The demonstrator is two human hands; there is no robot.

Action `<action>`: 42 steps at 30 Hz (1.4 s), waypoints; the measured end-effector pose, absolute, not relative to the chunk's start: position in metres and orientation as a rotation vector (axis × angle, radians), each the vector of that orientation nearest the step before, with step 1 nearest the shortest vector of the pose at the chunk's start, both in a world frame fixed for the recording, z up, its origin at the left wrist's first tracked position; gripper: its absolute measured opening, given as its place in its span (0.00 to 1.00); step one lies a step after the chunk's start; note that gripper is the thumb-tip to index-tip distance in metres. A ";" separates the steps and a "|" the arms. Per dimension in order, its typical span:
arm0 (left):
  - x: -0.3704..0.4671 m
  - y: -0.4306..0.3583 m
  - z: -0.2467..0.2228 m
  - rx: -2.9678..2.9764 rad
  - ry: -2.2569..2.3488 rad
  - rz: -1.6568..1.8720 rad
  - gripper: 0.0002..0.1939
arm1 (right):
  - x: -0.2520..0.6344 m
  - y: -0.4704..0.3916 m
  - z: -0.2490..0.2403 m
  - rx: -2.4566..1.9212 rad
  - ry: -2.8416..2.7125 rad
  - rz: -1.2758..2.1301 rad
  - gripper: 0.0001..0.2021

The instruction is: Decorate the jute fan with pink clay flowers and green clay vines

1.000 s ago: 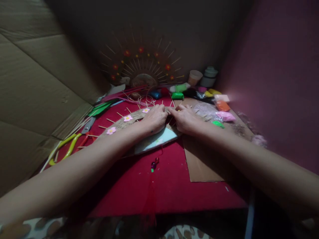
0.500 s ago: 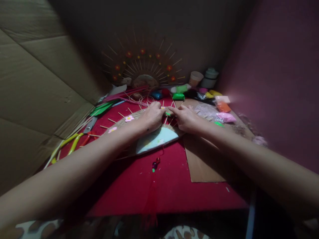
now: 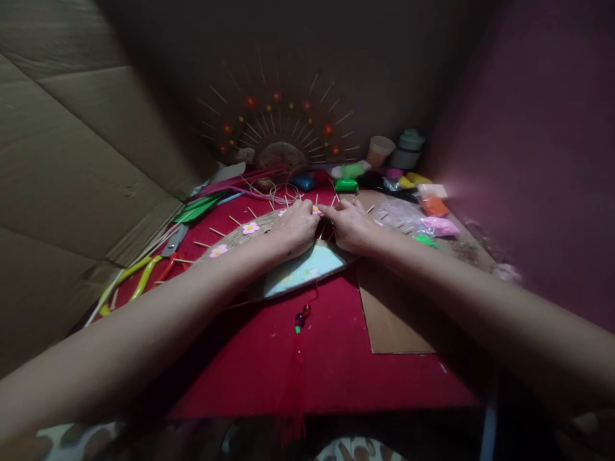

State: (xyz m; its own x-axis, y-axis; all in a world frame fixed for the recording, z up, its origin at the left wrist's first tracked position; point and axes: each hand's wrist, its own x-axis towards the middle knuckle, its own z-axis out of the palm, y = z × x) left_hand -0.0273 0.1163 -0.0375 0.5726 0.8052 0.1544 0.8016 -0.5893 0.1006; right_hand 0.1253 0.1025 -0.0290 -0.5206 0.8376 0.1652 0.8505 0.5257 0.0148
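A fan-shaped craft of sticks and a woven twine band (image 3: 233, 238) lies on the red table, with pink flowers (image 3: 250, 228) along the band and a pale blue panel (image 3: 305, 267) at its base. My left hand (image 3: 298, 227) rests on the band with its fingers curled, beside a pink flower at the top. My right hand (image 3: 353, 224) is just right of it, fingers bent and index finger pointing at that same flower. Whatever either hand pinches is too small to make out. A red tassel (image 3: 293, 384) with beads hangs below the panel.
Scissors with yellow handles (image 3: 144, 278) lie at the left. Clay packets (image 3: 439, 226) and a brown board (image 3: 394, 320) are at the right. A cup (image 3: 380, 151) and a jar (image 3: 407, 148) stand behind. Another stick fan (image 3: 281, 128) leans at the back wall.
My right hand has shifted slightly left and down, and the green piece between the hands is no longer visible. The view has moved slightly.
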 end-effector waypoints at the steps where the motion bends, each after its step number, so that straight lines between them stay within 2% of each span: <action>1: -0.026 0.116 -0.036 2.779 1.441 0.272 0.16 | 0.126 0.102 -0.030 -1.454 -2.630 -0.149 0.27; 14: -0.067 0.105 -0.014 2.975 1.565 0.309 0.14 | 0.120 0.107 -0.030 -1.451 -2.597 -0.147 0.29; 23: -0.095 0.054 -0.010 2.966 1.381 0.520 0.10 | 0.118 0.106 -0.034 -1.397 -2.654 -0.176 0.28; 30: -0.114 0.045 -0.005 2.837 1.486 0.662 0.15 | 0.105 0.105 -0.027 -1.407 -2.609 -0.169 0.29; 42: -0.123 0.045 -0.009 2.712 1.659 0.742 0.15 | 0.096 0.112 -0.034 -1.360 -2.618 -0.242 0.30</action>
